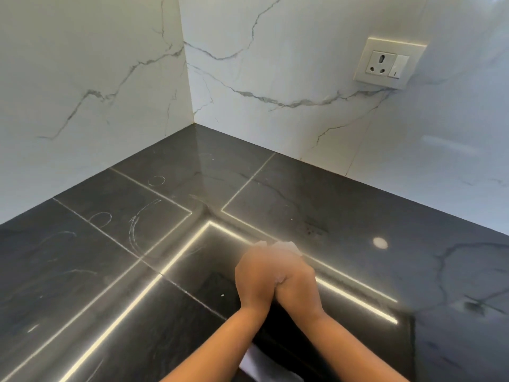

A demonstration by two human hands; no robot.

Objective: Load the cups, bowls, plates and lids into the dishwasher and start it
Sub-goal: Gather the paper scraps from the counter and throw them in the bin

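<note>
No cups, bowls, plates, lids or dishwasher are in view. My left hand (256, 274) and my right hand (298, 281) are pressed together over the dark countertop (110, 257). Their fingers are curled and together they hold a small whitish thing (285, 246), which pokes out past the fingertips. Motion blur hides what the thing is.
The glossy black tiled countertop runs into a corner between two white marble walls (82, 92). A white wall socket with a switch (388, 63) sits at the upper right. Faint ring marks (143, 224) show on the tiles at the left. Something white (256, 363) lies between my forearms at the bottom edge.
</note>
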